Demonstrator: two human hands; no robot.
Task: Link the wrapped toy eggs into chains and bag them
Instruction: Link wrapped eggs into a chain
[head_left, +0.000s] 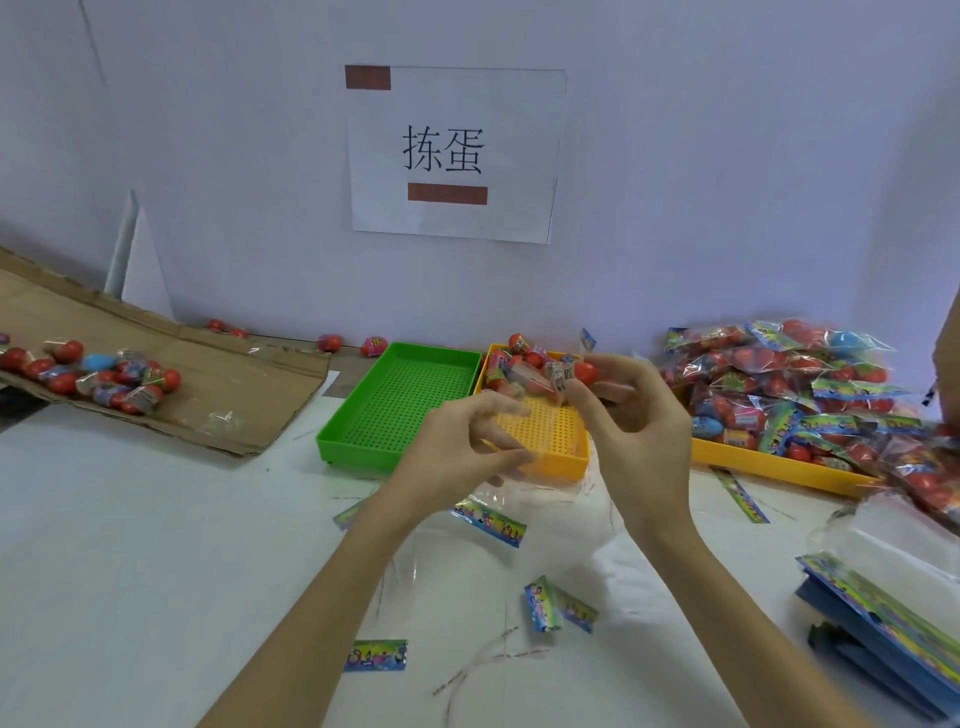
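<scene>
Well along, I judge: filled bags (789, 384) heap at 3 o'clock, loose eggs (98, 376) wait at 9. Both hands, left hand (462, 447) and right hand (631, 415), pinch a wrapped egg (574, 371) above the yellow tray (550, 457).

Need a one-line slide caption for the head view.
Two hands hold wrapped toy eggs over a yellow tray, beside a green tray.

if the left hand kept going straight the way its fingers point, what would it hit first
Most likely the yellow tray: the left hand points right and away, fingers above its perforated floor, with wrapped eggs at the far end. Depth is unclear, so it might meet the right hand first.
</scene>
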